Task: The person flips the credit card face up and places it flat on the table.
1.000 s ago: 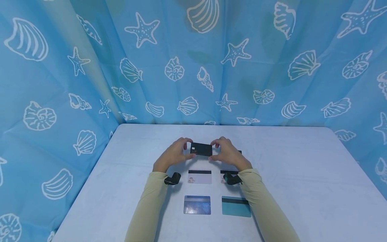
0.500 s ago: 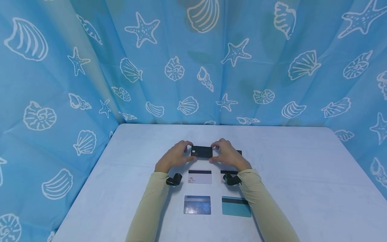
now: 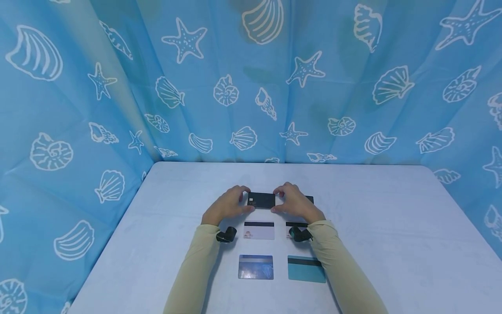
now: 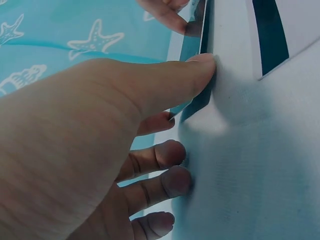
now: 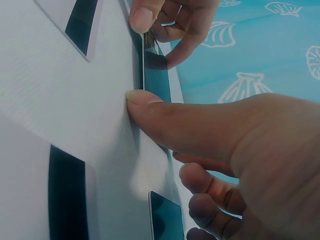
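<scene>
A black bank-style card (image 3: pixel 261 201) with a small chip and VIP lettering is held level between both hands in the head view. My left hand (image 3: pixel 229 204) pinches its left end between thumb and fingers. At the opposite end, the thumb and index finger of my right hand (image 3: pixel 295 203) grip it the same way. Both wrist views show the card's thin edge close over the white table, with a shadow below. A second dark card (image 5: pixel 166 216) lies by my right hand's lower fingers, mostly hidden behind that hand in the head view.
Nearer me lie a pale card (image 3: pixel 259 233) with a black stripe and a similar striped card (image 3: pixel 296 224), partly covered by the right wrist camera. In front are a blue card (image 3: pixel 256 271) and a teal card (image 3: pixel 306 273). A blue curtain (image 3: pixel 243 87) hangs behind the table.
Both hands have come down and slightly toward me with the black card, which has turned from a slight tilt to nearly straight. The other cards stay in place.
</scene>
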`<state>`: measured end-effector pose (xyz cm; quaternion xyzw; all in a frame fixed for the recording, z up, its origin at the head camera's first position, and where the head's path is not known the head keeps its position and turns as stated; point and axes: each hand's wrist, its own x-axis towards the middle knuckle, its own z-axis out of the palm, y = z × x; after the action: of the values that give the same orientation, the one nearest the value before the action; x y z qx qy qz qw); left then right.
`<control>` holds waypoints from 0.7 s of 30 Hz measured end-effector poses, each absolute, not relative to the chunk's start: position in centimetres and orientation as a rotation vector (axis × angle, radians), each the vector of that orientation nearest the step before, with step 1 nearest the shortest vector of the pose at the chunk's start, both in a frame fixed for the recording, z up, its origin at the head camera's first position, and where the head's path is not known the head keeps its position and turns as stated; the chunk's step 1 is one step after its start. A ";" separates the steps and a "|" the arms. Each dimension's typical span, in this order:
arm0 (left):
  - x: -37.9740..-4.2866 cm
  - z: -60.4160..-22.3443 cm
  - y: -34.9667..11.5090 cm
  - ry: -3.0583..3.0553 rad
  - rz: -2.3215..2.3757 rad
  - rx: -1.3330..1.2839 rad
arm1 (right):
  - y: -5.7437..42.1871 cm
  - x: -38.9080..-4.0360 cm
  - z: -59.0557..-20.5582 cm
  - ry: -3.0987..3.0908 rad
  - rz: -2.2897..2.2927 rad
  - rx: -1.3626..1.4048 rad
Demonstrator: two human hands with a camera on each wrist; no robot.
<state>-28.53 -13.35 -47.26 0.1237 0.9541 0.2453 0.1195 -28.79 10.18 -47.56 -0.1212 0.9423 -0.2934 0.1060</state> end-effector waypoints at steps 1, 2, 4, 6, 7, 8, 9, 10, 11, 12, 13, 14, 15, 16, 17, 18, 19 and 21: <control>-28.5 -47.3 -13.4 2.789 0.718 0.364 | 10.2 -28.8 -47.6 2.776 -0.863 -0.358; -28.5 -47.3 -13.4 2.790 0.718 0.368 | 10.2 -28.8 -47.6 2.777 -0.861 -0.359; -28.5 -47.3 -13.4 2.791 0.719 0.369 | 10.2 -28.8 -47.7 2.776 -0.858 -0.359; -28.5 -47.3 -13.4 2.791 0.716 0.371 | 10.1 -28.8 -47.7 2.772 -0.863 -0.356; -28.5 -47.3 -13.4 2.791 0.714 0.373 | 10.1 -28.8 -47.7 2.771 -0.864 -0.356; -28.5 -47.2 -13.4 2.791 0.712 0.373 | 10.1 -28.8 -47.6 2.770 -0.865 -0.355; -28.5 -47.2 -13.5 2.790 0.711 0.371 | 10.1 -28.8 -47.6 2.768 -0.868 -0.351; -28.5 -47.2 -13.5 2.789 0.711 0.369 | 10.0 -28.8 -47.6 2.767 -0.871 -0.345; -28.5 -47.1 -13.5 2.789 0.709 0.368 | 10.0 -28.8 -47.6 2.765 -0.875 -0.341; -28.5 -47.1 -13.5 2.788 0.711 0.364 | 10.0 -28.8 -47.6 2.765 -0.876 -0.337; -28.5 -47.1 -13.5 2.789 0.712 0.361 | 10.0 -28.8 -47.5 2.766 -0.876 -0.334; -28.5 -47.2 -13.5 2.788 0.716 0.358 | 9.9 -28.8 -47.5 2.769 -0.878 -0.333; -28.5 -47.2 -13.5 2.784 0.724 0.354 | 9.9 -28.8 -47.5 2.769 -0.876 -0.334; -28.5 -47.2 -13.5 2.782 0.727 0.351 | 9.9 -28.8 -47.5 2.770 -0.872 -0.337; -28.5 -47.3 -13.5 2.781 0.729 0.351 | 9.9 -28.8 -47.5 2.772 -0.865 -0.341; -28.5 -47.3 -13.5 2.779 0.730 0.353 | 9.9 -28.8 -47.5 2.776 -0.856 -0.341; -28.5 -47.4 -13.5 2.778 0.732 0.356 | 9.8 -28.8 -47.5 2.776 -0.851 -0.342; -28.5 -47.5 -13.5 2.778 0.734 0.367 | 9.8 -28.7 -47.5 2.779 -0.839 -0.342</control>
<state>-28.50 -13.49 -47.48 0.1257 0.9519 0.2515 0.1220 -28.74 9.84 -47.47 -0.1163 0.9451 -0.2854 0.1088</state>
